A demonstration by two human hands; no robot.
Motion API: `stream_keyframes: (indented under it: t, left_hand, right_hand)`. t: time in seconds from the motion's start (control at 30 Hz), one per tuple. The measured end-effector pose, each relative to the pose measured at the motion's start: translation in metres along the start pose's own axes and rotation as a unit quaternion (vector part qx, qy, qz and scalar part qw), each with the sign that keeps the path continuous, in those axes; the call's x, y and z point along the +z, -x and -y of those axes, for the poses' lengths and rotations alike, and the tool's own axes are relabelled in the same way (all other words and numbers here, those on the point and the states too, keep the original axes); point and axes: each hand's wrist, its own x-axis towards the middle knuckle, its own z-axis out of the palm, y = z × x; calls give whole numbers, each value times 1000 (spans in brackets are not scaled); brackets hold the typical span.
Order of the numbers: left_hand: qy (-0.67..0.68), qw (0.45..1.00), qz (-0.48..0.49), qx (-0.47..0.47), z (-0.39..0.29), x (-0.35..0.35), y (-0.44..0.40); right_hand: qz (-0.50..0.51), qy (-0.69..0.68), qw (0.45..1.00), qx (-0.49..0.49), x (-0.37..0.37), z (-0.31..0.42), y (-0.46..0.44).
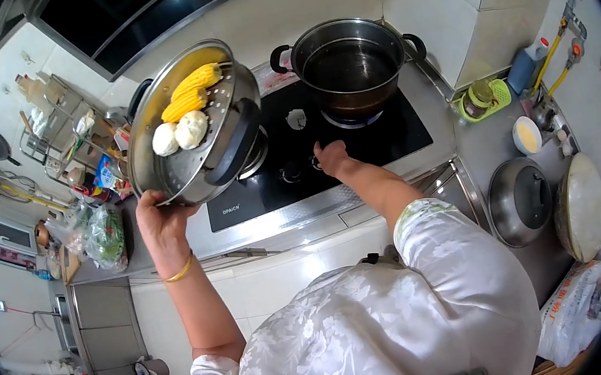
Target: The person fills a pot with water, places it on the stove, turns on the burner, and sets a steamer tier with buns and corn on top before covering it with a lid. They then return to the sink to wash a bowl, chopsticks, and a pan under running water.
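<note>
My left hand [163, 224] grips the rim of a steel steamer tray [246, 92], which tilts above the left side of the black gas stove [378, 141]. In the tray are two pieces of yellow corn [195, 80] and two white buns [191, 130]. My right hand [331, 159] is at a stove knob [316, 162], its fingers closed round it as far as they show. Behind it, a dark two-handled pot [355, 97] holding dark liquid stands upright on the right burner, with a blue flame under it.
Right of the stove are a green basket [501, 93] with a jar, a small bowl [527, 136], a domed lid [519, 202] and a round board [582, 207]. Plastic bags [106, 236] lie at the left, near a wire rack [51, 137]. A range hood [141, 11] hangs overhead.
</note>
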Motion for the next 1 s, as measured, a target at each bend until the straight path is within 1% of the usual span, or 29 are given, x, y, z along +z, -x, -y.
stream_keyframes:
  t: [0.07, 0.1, 0.13, 0.17, 0.27, 0.37, 0.47, 0.57, 0.6, 0.63, 0.67, 0.7, 0.73, 0.77, 0.8, 0.83, 0.87, 0.9, 0.93, 1.0]
  left_hand:
    - [-6, 1000, -15, 2, 9, 14, -5]
    - [-15, 1000, -3, 3, 13, 20, 17]
    - [-4, 999, -31, 6, 19, 26, 12]
    - [-23, 1000, -19, 5, 26, 37, 16]
    - [-43, 999, -16, -14, 37, 61, 13]
    - [-53, 999, -2, -11, 45, 74, 29]
    - [-48, 998, 11, -27, 54, 89, 30]
    - [-17, 999, -21, -24, 61, 103, 36]
    - [-4, 999, -29, -22, 66, 108, 36]
    - [-10, 999, 9, -29, 68, 104, 29]
    - [-14, 999, -4, -29, 73, 105, 25]
    - [-15, 999, -15, -28, 79, 112, 27]
    - [-14, 999, -24, -25, 83, 120, 27]
    - [-27, 999, -21, -23, 88, 120, 12]
    - [-63, 998, -21, 5, 93, 123, 5]
    - [-41, 995, 40, 76, 109, 122, -15]
    - [-26, 989, 59, 130, 123, 130, -22]
    - [-10, 980, 80, 183, 137, 138, -28]
    - [-1, 974, 63, 218, 145, 152, -26]
    - [57, 984, 109, 127, 162, 162, -40]
  right_hand:
    - [0, -18, 1000, 6, 10, 0, -9]
    - [-6, -22, 1000, 10, 9, 6, -3]
    - [-2, -30, 999, 17, 11, 4, -6]
    - [3, -38, 999, 23, 12, 4, -6]
    - [-22, -1, 1000, 5, 19, 0, -13]
    - [-4, -48, 999, 14, -4, -1, 17]
    - [-11, -94, 995, -14, -10, -13, 28]
    - [-45, -139, 988, -41, 4, -18, 39]
    - [-119, -161, 979, -42, 10, -19, 41]
    - [-188, -183, 964, -43, 20, -16, 45]
    - [-256, -203, 944, -44, 27, -15, 47]
    - [-262, -362, 893, -39, 18, -23, 50]
    - [-264, -509, 819, -33, -7, -38, 59]
    - [-246, -667, 702, -26, -49, -54, 97]
    - [-239, -799, 551, -16, -93, -70, 136]
    - [-268, -863, 427, -11, -130, -84, 170]
    - [-284, -872, 397, -36, -156, -97, 192]
    - [-278, -877, 389, -53, -172, -111, 195]
    - [-250, -889, 381, -41, -184, -125, 195]
    - [-233, -874, 426, -9, -196, -155, 192]
